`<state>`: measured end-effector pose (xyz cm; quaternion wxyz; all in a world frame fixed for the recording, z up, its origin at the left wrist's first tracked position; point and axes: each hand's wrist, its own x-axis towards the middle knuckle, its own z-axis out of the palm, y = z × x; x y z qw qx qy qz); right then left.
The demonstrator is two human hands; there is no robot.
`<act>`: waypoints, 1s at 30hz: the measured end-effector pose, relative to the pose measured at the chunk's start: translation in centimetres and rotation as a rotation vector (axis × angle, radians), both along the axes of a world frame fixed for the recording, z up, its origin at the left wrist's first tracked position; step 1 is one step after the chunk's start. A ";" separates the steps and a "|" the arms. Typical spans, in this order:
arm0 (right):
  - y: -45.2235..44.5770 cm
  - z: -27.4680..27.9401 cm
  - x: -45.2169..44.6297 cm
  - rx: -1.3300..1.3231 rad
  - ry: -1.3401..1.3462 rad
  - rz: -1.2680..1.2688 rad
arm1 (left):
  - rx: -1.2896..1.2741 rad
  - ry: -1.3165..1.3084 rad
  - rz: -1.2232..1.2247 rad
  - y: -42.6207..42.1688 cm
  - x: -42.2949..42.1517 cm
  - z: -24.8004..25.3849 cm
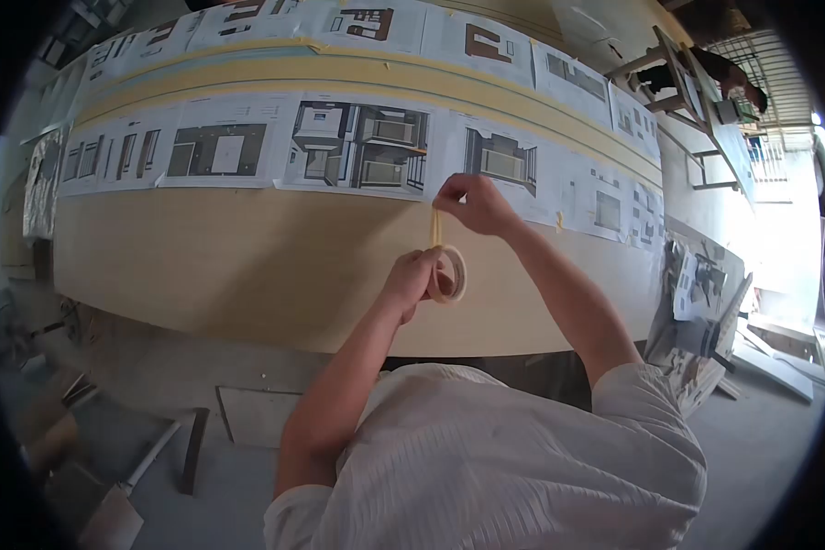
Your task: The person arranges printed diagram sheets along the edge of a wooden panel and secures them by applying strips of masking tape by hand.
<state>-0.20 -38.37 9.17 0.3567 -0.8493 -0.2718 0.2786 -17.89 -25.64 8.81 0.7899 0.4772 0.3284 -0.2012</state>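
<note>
My left hand (411, 282) is closed around a roll of masking tape (459, 275), held over the bare wood near the table's front. A strip of yellowish tape (435, 227) runs up from the roll to my right hand (472, 203), whose fingers pinch its far end. Just beyond my right hand lie printed drawing sheets (501, 158) showing furniture and room views, set in a row on the board. A small piece of yellow tape (560, 220) sticks at the lower edge of one sheet.
The wide wooden table (211, 229) spans the view, with a second row of sheets (362, 26) farther back. At the right are a wooden stand (683, 82), a person (729, 75) and stacked boards (706, 302). Offcuts (192, 449) lie on the floor at lower left.
</note>
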 end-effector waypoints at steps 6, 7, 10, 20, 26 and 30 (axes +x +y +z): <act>0.7 -2.8 2.4 -0.186 -0.025 -0.069 | -0.089 -0.007 0.073 0.4 0.9 -0.8; 1.0 -3.4 2.6 -0.211 -0.003 -0.075 | -0.014 -0.036 0.085 0.6 1.2 -0.6; 1.3 -5.1 2.5 -0.198 -0.088 -0.041 | 0.075 0.019 0.077 1.1 2.2 -0.1; 0.9 -4.6 2.3 -0.120 -0.289 -0.087 | 0.031 0.192 0.029 1.3 4.5 -2.5; 0.4 -6.1 3.6 -0.060 -0.486 0.317 | -0.312 0.247 0.023 1.4 6.9 -3.1; 1.3 -4.6 5.3 -0.139 -0.260 0.425 | -0.251 0.287 0.040 0.5 7.6 -3.9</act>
